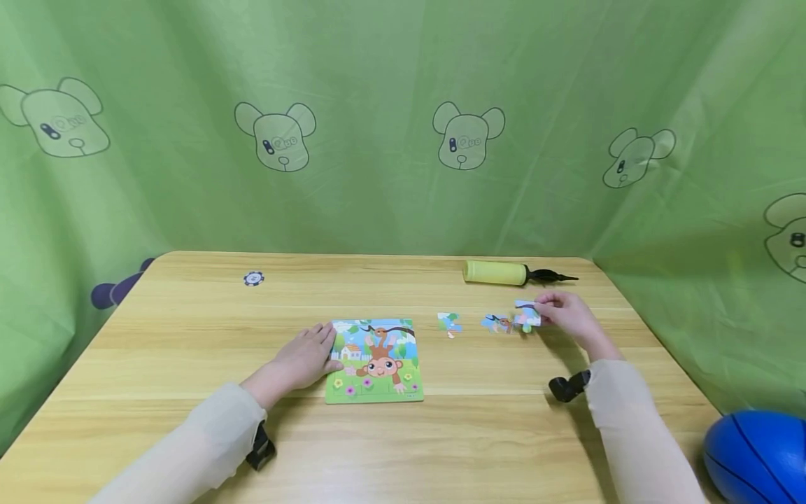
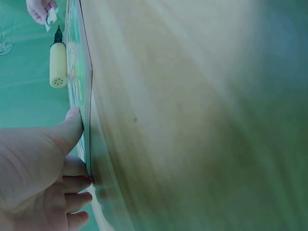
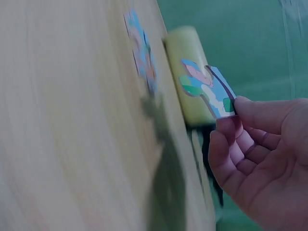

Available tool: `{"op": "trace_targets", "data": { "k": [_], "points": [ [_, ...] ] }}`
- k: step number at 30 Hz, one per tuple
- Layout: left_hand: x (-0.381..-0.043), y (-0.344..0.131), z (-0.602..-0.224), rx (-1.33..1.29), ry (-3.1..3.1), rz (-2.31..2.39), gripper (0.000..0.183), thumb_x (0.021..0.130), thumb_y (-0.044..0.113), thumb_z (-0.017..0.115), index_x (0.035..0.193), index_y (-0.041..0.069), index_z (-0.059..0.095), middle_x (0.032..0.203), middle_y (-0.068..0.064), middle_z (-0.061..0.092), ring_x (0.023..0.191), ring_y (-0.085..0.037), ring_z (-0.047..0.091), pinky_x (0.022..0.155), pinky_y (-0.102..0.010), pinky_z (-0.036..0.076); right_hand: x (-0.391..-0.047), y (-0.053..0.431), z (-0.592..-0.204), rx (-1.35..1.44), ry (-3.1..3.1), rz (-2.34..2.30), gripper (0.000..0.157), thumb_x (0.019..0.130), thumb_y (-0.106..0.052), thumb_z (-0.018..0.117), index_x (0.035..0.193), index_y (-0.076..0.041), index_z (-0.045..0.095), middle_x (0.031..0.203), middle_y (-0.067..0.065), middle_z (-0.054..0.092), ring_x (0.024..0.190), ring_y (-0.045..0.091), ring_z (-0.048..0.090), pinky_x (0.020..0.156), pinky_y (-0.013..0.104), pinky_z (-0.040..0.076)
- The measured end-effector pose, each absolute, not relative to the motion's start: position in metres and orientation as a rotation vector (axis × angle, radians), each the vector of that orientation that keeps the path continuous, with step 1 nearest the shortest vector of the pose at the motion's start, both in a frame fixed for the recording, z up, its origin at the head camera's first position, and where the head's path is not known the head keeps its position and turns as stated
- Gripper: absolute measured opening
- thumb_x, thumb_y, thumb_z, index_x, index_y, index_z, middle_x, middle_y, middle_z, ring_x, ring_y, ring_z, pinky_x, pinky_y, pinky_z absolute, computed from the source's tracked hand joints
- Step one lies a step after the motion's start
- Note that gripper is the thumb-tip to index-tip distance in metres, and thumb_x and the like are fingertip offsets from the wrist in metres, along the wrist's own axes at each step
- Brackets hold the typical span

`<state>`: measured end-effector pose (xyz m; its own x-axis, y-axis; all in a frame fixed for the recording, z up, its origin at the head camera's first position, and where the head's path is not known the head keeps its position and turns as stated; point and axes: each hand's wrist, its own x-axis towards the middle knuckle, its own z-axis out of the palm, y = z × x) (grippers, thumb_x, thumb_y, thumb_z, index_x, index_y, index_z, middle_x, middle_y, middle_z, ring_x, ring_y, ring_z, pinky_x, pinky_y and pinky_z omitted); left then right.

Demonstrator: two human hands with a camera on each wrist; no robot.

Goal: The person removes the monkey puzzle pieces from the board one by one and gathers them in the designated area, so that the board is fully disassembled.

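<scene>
A square jigsaw puzzle (image 1: 371,385) with a cartoon monkey hanging from a branch lies flat on the table. My left hand (image 1: 305,355) rests at its left edge, fingers extended, the thumb lying over the border in the left wrist view. Off to the right, my right hand (image 1: 569,318) pinches a puzzle piece (image 3: 211,91) by one corner between thumb and fingers, raised above the tabletop. That piece shows blue sky, a brown branch and green leaves. Close to it lies a piece with a bit of monkey (image 1: 499,323), and further left a sky-and-leaf piece (image 1: 448,322).
A yellow hand pump (image 1: 495,273) with a black nozzle lies near the table's back right. At the back left is a small round chip (image 1: 254,278). A blue ball (image 1: 758,455) sits at the lower right, and green curtains surround the wooden table (image 1: 409,462).
</scene>
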<state>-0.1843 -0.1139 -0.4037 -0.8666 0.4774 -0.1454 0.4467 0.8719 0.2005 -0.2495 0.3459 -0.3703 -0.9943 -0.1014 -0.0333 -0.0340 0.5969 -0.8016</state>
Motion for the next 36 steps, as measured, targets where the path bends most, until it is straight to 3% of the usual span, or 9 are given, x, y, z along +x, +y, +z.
{"op": "trace_targets", "data": {
  "k": [7,13,29,36],
  "points": [
    [-0.185,-0.114,-0.405,0.728,2.864,0.215,0.068,0.094,0.039,0.048,0.136,-0.012,0.032,0.143,-0.026,0.026,0.131,-0.040,0.023,0.108,-0.048,0.020,-0.257,0.379,-0.386,0.094,2.688,-1.372,0.035,0.096,-0.012,0.048,0.116,0.017,0.046,0.090,0.007,0.058,0.074,0.009,0.054,0.067,0.023,0.051],
    [-0.185,-0.114,-0.405,0.735,2.871,0.210,0.067,0.094,0.038,0.049,0.135,-0.013,0.033,0.143,-0.026,0.027,0.131,-0.040,0.024,0.107,-0.048,0.020,-0.264,0.391,-0.396,0.197,2.683,-1.404,0.035,0.094,-0.009,0.050,0.115,0.019,0.047,0.076,-0.002,0.058,0.065,0.007,0.052,0.058,0.020,0.048],
    [-0.185,-0.113,-0.406,0.716,2.865,0.213,0.069,0.093,0.040,0.049,0.136,-0.012,0.033,0.144,-0.025,0.026,0.132,-0.039,0.024,0.108,-0.048,0.020,-0.273,0.400,-0.409,0.191,2.897,-1.077,0.032,0.092,-0.015,0.053,0.102,0.015,0.059,0.079,0.007,0.060,0.069,0.012,0.050,0.059,0.023,0.043],
    [-0.184,-0.113,-0.404,0.717,2.870,0.215,0.068,0.093,0.038,0.049,0.135,-0.012,0.033,0.143,-0.026,0.026,0.131,-0.039,0.024,0.107,-0.048,0.020,-0.273,0.399,-0.408,0.250,2.845,-1.141,0.037,0.092,-0.018,0.054,0.108,0.015,0.057,0.077,0.004,0.061,0.067,0.012,0.052,0.056,0.025,0.048]
  ]
}}
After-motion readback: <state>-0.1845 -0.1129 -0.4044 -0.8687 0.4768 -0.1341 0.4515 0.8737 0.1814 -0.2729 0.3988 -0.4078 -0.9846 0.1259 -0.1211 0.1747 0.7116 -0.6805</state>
